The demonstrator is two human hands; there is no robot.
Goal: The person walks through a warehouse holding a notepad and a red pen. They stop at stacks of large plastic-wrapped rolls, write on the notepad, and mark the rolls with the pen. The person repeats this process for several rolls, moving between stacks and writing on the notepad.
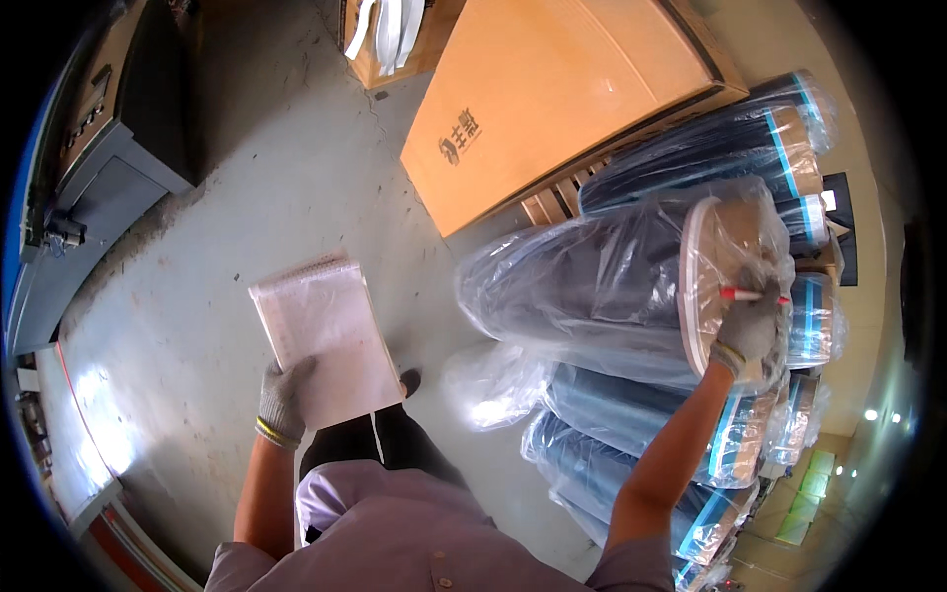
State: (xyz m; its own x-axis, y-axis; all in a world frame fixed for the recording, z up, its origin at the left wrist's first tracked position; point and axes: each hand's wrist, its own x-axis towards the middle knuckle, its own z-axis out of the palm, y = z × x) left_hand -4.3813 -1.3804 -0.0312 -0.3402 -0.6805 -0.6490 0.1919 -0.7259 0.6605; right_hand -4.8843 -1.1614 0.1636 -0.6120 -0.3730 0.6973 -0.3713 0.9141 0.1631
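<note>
The gray floor (212,296) extends beneath the work area. A large cardboard box (577,94) lies near the top center, and a bank of plastic-wrapped rolls (621,409) occupies the right side. The largest unit, a thick dark roll (582,276) in clear film, lies with its cardboard-colored end face directed right. The right forearm rises from the lower edge, bent at the elbow and angled up and to the right; the left forearm runs nearly straight up from the lower left. A white paper pad (330,335) is positioned left of center above the floor, tilted slightly, well apart from the rolls. The gloved right hand (750,331) is located at the end face of the thick roll, back of the hand uppermost; contact with the film cannot be determined. The gloved left hand (286,400) grasps the pad at its lower left edge, thumb on the upper face, remaining fingers hidden beneath. A red-and-white pen (747,294) is gripped crosswise by the right fingers.
</note>
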